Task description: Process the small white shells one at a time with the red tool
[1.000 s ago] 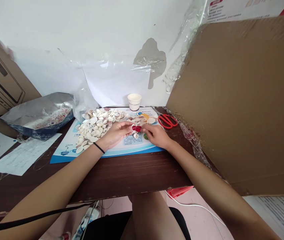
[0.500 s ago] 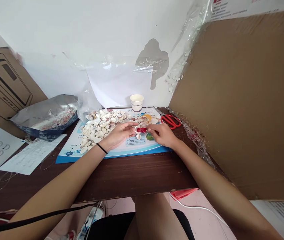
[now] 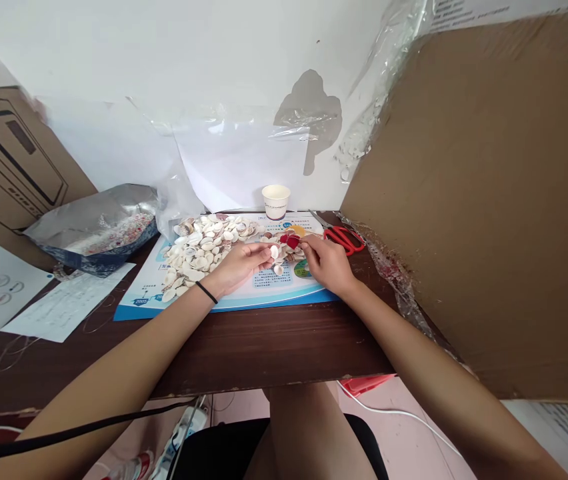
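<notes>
My left hand (image 3: 245,265) is closed in a pinch on a small white seashell (image 3: 275,252) above the printed sheet. Close by on the right, the fingertips of my right hand (image 3: 330,264) are pinched at the edge of a shiny red piece (image 3: 293,241); its exact kind is unclear. Just below the pinched shell is another pale shell (image 3: 279,269). A heap of white and brownish seashells (image 3: 204,247) lies left of my hands, and more shells sit behind the red piece.
A paper cup (image 3: 275,202) stands by the wall. Red-handled scissors (image 3: 344,240) lie right of the blue-edged sheet (image 3: 137,311). An opened bag of small coloured bits (image 3: 99,233) sits at left. A big cardboard panel (image 3: 489,200) bounds the right side.
My right hand has moved slightly up and right with the red piece, which now sits farther from the left fingers. The shell in my left hand shows more plainly.
</notes>
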The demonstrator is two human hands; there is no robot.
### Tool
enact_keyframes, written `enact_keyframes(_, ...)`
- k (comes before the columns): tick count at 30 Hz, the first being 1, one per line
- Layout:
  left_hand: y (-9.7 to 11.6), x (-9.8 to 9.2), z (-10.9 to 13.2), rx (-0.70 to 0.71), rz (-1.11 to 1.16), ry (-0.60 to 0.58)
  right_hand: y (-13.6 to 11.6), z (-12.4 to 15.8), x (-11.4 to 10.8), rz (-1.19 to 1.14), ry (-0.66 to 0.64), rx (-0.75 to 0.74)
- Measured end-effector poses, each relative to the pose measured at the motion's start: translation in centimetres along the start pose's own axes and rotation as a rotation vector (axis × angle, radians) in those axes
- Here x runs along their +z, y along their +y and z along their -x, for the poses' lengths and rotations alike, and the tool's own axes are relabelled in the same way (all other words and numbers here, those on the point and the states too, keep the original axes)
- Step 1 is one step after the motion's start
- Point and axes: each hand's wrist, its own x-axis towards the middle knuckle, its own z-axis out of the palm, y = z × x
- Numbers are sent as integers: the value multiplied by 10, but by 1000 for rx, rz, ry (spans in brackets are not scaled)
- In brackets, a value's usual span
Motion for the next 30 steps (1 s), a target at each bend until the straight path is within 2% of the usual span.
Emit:
enact_keyframes(5,-2,1,0,36,9,-5,-3,0,1,-118,-172,-56)
enact_keyframes(8,-2,1,-1,35,-26,10,-1,-1,-3,-187,-231,-73)
enact_keyframes(11,-2,3,-1,11,-21,35,4,-3,-9,-120,-205,-66)
enact_keyframes(14,-1,4,-1,6,-2,55,7,-4,-11,-30,-103,-20)
enact_keyframes(17,-2,4,-1,7,-21,59,7,-3,-8,-58,-37,-2)
enact_keyframes(22,-3,2,-1,-3,-11,58,3,1,2,-130,-170,-75)
enact_keyframes(25,-4,1,-1,11,-7,54,6,0,-1,-102,-233,-103)
enact_keyframes(30,-6,1,-3,57,5,60,9,-4,-10,-38,-171,-82)
